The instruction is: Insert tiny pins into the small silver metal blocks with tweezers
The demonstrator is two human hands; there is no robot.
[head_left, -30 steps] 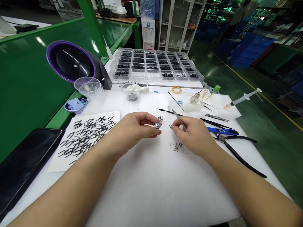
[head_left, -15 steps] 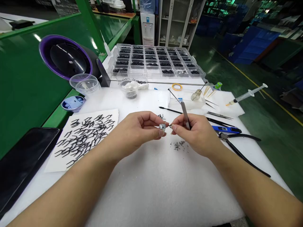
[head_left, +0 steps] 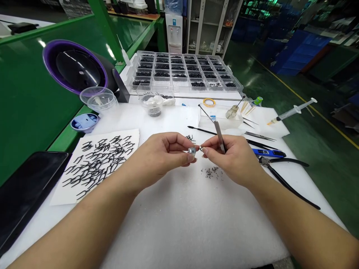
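Head view shows my left hand with thumb and forefinger pinched on a small shiny metal part, while my right hand is closed around slim steel tweezers, their tips touching that part. I judge steady wrists on the soft white foam mat help here. Black crumbs lie just right of the part; thin black branched pieces lie on paper well left.

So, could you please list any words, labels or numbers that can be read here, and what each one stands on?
None can be read.
Clear compartmented plastic organiser box: dark marks on one front cell, too small to read.
Blue pen-shaped tool: small dark panel, blurred.
White water dispenser: blue spot, illegible.
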